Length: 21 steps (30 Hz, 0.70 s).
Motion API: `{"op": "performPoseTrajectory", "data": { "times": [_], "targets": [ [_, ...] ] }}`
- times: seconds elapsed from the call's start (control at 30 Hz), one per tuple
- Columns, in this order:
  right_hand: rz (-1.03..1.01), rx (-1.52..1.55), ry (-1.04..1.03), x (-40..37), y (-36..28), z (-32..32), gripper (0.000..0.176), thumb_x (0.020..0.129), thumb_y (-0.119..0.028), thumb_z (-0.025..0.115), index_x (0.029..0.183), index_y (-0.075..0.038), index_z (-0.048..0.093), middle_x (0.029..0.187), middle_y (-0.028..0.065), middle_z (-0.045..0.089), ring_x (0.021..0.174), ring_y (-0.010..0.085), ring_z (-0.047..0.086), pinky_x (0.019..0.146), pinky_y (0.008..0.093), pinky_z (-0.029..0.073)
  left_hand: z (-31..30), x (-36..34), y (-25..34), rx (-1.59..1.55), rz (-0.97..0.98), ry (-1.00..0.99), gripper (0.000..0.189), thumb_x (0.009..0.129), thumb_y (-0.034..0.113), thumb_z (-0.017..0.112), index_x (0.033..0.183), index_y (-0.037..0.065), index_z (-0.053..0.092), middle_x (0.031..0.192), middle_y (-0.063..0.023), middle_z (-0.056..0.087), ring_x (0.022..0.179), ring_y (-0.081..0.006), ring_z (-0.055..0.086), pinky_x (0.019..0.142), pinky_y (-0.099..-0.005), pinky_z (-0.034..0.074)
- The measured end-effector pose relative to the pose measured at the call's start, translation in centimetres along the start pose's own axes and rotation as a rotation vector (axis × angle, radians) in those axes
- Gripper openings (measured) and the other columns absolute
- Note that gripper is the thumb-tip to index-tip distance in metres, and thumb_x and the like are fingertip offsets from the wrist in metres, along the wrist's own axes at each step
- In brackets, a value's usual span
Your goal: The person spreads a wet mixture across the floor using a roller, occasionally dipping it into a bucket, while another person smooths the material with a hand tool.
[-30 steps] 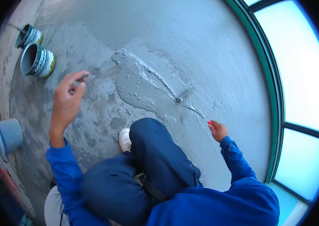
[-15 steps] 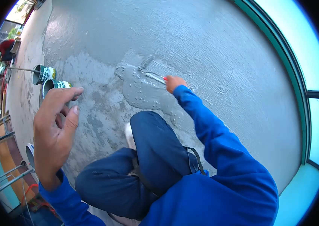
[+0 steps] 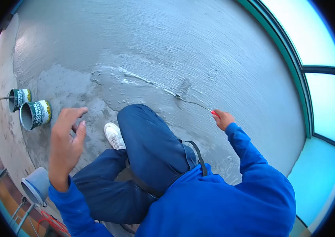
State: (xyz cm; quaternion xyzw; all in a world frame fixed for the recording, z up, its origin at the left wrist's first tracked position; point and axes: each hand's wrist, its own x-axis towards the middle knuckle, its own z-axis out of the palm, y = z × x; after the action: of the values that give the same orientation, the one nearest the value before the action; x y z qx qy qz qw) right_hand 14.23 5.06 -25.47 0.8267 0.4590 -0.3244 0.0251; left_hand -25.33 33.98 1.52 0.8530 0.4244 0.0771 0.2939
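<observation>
Head view, counted: two open paint cans, one nearer and one just behind it, stand side by side at the left edge of the grey floor. One pale grey bucket sits lower left, well apart from the cans. One white shoe shows beside the bent knee. One long-handled roller lies out to the right, and one wet, glossy patch of coating spreads ahead of the knee.

Two hands, well apart. The right hand is closed in a fist around the roller's red grip, arm stretched forward; the thin metal shaft runs up and left from it to the roller head, which rests on the wet coating at the patch's right edge. The left hand is raised in the air above the floor, fingers loosely spread and slightly curled, thumb out, holding nothing and touching nothing; the nearer can is the closest thing to it.
</observation>
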Motion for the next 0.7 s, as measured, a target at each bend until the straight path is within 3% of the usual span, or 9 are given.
{"op": "performPoseTrajectory", "data": {
  "times": [0.13, 0.2, 0.33, 0.43, 0.57, 0.7],
  "targets": [
    [-0.012, 0.077, 0.113, -4.8, 6.7, -0.8, 0.032, 0.087, -0.033, 0.055, 0.112, -0.014, 0.061, 0.098, 0.017, 0.065, 0.09, 0.0361, 0.061, 0.078, 0.0436, 0.048, 0.7, 1.3, -1.1, -0.024, -0.032, -0.048, 0.026, 0.08, -0.004, 0.052, 0.105, 0.0, 0.058, 0.092, -0.0105, 0.055, 0.069, -0.0158, 0.048, 0.061, -0.0263, 0.04],
    [0.109, 0.072, 0.08, -5.7, 9.5, -1.2, 0.035, 0.088, -0.035, 0.055, 0.114, -0.013, 0.06, 0.103, 0.0153, 0.064, 0.095, 0.0344, 0.06, 0.081, 0.0421, 0.048, 1.1, 1.3, -1.0, -0.04, -0.061, -0.064, 0.026, 0.08, -0.005, 0.052, 0.104, 0.0, 0.058, 0.091, -0.0113, 0.053, 0.07, -0.0168, 0.049, 0.061, -0.0268, 0.04],
    [0.205, 0.084, 0.128, -3.1, 18.0, -2.0, 0.032, 0.086, -0.035, 0.058, 0.114, -0.019, 0.061, 0.096, 0.0149, 0.066, 0.092, 0.0338, 0.062, 0.078, 0.042, 0.048, 1.4, 0.6, -1.0, -0.015, -0.123, -0.109, 0.025, 0.081, -0.004, 0.052, 0.105, 0.0, 0.057, 0.091, -0.0108, 0.053, 0.071, -0.0168, 0.049, 0.062, -0.0266, 0.04],
    [0.146, -0.089, 0.163, 0.7, 22.4, -4.9, 0.029, 0.087, -0.033, 0.056, 0.11, -0.016, 0.063, 0.095, 0.0147, 0.066, 0.09, 0.034, 0.062, 0.077, 0.0432, 0.048, 1.7, -0.2, -1.2, -0.023, -0.117, -0.084, 0.025, 0.081, -0.003, 0.052, 0.105, 0.001, 0.057, 0.091, -0.0106, 0.053, 0.071, -0.0171, 0.049, 0.063, -0.0265, 0.04],
    [0.154, -0.212, 0.046, 6.8, 20.7, -8.3, 0.03, 0.087, -0.034, 0.055, 0.111, -0.018, 0.062, 0.102, 0.0119, 0.065, 0.097, 0.0319, 0.061, 0.08, 0.0422, 0.048, 1.9, -1.0, -1.6, -0.012, -0.137, -0.066, 0.024, 0.081, -0.003, 0.052, 0.105, 0.001, 0.058, 0.091, -0.0104, 0.054, 0.07, -0.0174, 0.049, 0.063, -0.0266, 0.041],
    [0.032, -0.199, 0.014, 12.6, 13.9, -9.1, 0.03, 0.087, -0.033, 0.056, 0.113, -0.019, 0.061, 0.105, 0.0099, 0.065, 0.099, 0.0307, 0.06, 0.082, 0.0419, 0.048, 1.3, -1.5, -1.1, -0.017, -0.149, -0.056, 0.024, 0.081, -0.003, 0.053, 0.104, 0.001, 0.058, 0.09, -0.0104, 0.054, 0.069, -0.0174, 0.049, 0.063, -0.0269, 0.041]
  ]
}}
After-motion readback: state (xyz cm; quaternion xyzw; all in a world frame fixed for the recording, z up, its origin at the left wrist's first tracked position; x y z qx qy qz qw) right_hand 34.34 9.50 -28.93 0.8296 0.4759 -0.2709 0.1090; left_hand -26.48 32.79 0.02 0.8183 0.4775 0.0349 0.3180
